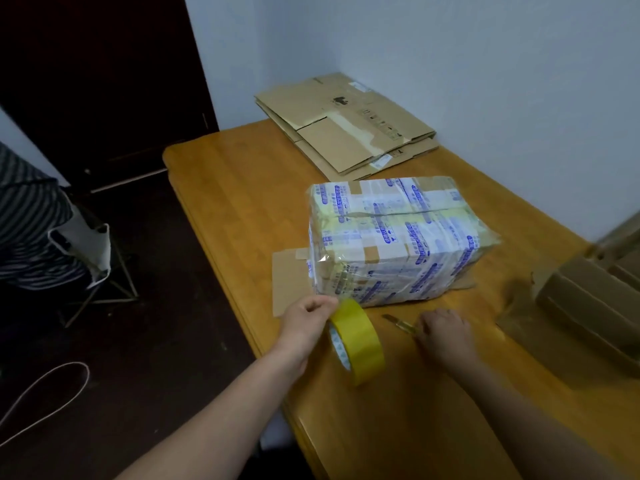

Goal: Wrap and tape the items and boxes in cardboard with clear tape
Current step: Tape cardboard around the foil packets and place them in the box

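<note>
On the near edge of the orange-brown wooden table [225, 202], the person's left grip [310, 318] has its fingers curled round the top rim of a yellow roll of clear tape [356, 341], which stands on its edge just in front of the parcel. The right grip [446, 332] lies to the right of the roll, its fingers curled over the handle of a small thin utility knife [398, 322]; the blade points to the far left, low over the table. In the middle of the table stands the rectangular cardboard box wrapped in white tape with blue print and clear film [394, 240]. It rests on a flat brown cardboard sheet [289, 282] that sticks out to the left. At the far corner lie flattened brown cardboard boxes [346, 126], stacked. At the right edge are more brown cardboard pieces [588, 306], blurred. On the left, over the dark floor, a person in striped clothing [27, 220] is partly visible.
</note>
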